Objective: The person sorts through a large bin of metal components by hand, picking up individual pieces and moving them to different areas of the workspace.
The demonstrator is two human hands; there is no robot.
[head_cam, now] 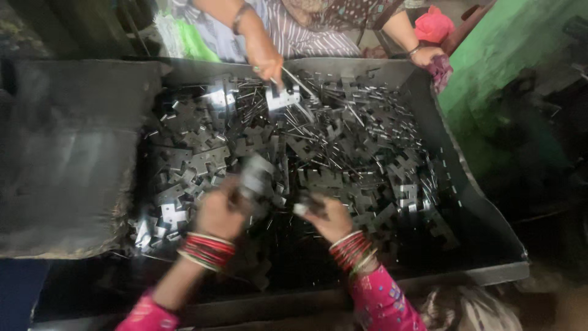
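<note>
Over the tray (490, 227) of metal plates (343, 147), the left hand (219, 214) pinches a plate (256, 178); the right hand (331, 219) pinches a small piece (301, 208).

We wear bright pink sleeves with a small coloured print. On our left wrist (206, 251) sits a stack of red and pale bangles. Our right wrist (353, 250) carries a similar red stack.

Both forearms reach forward from pink patterned sleeves, each wrist stacked with red and gold bangles. The left hand (219, 213) is curled into a loose fist, back of the hand up, fingers folded forward and blurred. The right hand (331, 217) sits just beside it, knuckles up, fingers bent inward toward the left hand's fingertips, thumb tucked close
</note>
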